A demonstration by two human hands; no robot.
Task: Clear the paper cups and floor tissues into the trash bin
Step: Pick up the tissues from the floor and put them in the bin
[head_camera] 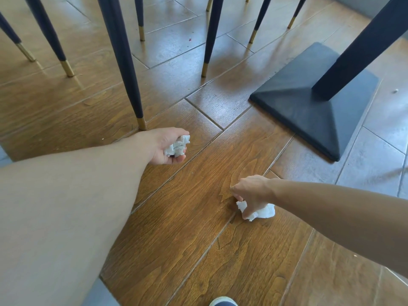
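My left hand (162, 143) is low over the wooden floor, fingers curled around a crumpled white tissue (177, 146). To the right and closer to me, my right hand (251, 193) reaches down onto a second crumpled white tissue (262, 212) that lies on the floor, with fingertips pinching its left part. No paper cups and no trash bin are in view.
Dark chair legs with gold tips (141, 123) stand just behind my left hand, with more legs farther back. A black pedestal table base (309, 107) sits at the right. My shoe tip (223, 302) shows at the bottom edge.
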